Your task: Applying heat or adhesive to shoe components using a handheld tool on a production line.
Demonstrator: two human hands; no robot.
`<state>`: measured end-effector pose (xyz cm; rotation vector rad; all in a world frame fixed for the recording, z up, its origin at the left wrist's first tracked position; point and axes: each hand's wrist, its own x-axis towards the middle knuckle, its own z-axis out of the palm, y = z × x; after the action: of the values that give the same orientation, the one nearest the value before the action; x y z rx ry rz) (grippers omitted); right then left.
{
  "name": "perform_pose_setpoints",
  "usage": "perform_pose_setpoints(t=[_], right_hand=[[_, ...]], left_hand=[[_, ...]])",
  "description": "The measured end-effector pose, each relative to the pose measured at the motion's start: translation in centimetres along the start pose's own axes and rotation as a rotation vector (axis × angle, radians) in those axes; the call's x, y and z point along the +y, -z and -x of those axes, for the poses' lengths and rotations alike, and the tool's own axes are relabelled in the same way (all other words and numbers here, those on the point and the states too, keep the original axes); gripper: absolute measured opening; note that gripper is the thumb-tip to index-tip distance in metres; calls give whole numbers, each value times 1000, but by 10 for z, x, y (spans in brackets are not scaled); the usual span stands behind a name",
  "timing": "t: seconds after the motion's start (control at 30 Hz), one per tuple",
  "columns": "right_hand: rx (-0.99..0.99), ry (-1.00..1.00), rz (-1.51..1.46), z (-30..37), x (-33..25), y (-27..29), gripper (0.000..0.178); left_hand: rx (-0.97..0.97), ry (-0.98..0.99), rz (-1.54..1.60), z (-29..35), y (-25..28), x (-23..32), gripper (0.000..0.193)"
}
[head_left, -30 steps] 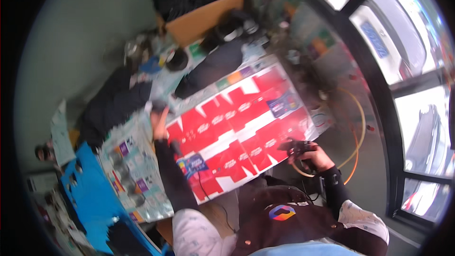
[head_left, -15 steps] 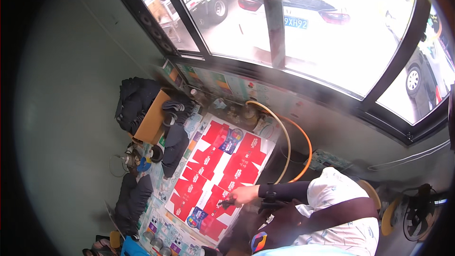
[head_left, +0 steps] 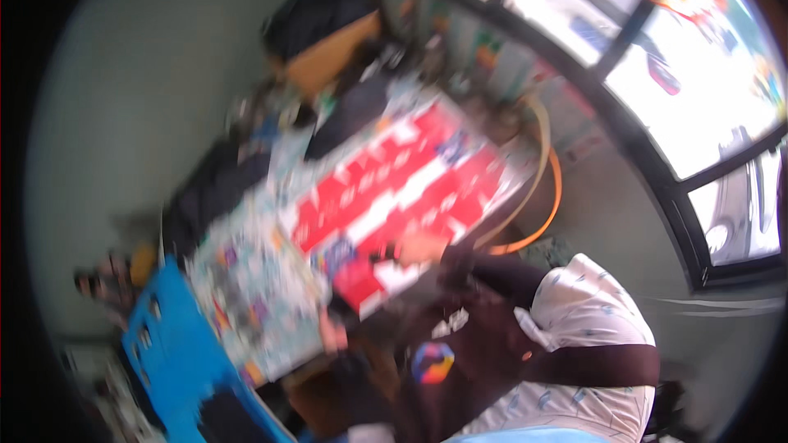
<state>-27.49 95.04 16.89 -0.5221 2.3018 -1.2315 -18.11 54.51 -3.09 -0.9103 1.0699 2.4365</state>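
Observation:
My right hand (head_left: 423, 248) is closed around a small dark tool (head_left: 384, 253), too blurred to name exactly. It lies over the near right part of a large red-and-white printed sheet (head_left: 423, 184) with box-shaped outlines and blue patches. The sheet rests flat on a table (head_left: 254, 279) with a patterned cover. By the table's near edge, just off the sheet's near corner, is my left hand (head_left: 332, 333). Its fingers are smeared by motion, and whether it holds anything does not show.
Dark folded cloth (head_left: 217, 193) lies along the table's left side. Behind it stands a cardboard box (head_left: 332, 53) of dark cloth. A blue panel (head_left: 176, 344) is at the lower left. Cream and orange hoses (head_left: 552, 205) loop at the right, below the window (head_left: 657, 98).
The view has swung, shifting the table and window and bringing the blue panel further in. My left hand now shows at the table edge. My right hand stays over the sheet with the dark tool.

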Motion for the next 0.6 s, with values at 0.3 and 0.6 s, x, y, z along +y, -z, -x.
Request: perform_pose_setpoints(t=[0.3,0.6], right_hand=[[251,-182,148,-43,28,10,32],[705,-19,-187,1,40,64,31]], left_hand=[[57,-166,-734,-94,-35,66,55],[198,-173,-681,28,-16,151,46]])
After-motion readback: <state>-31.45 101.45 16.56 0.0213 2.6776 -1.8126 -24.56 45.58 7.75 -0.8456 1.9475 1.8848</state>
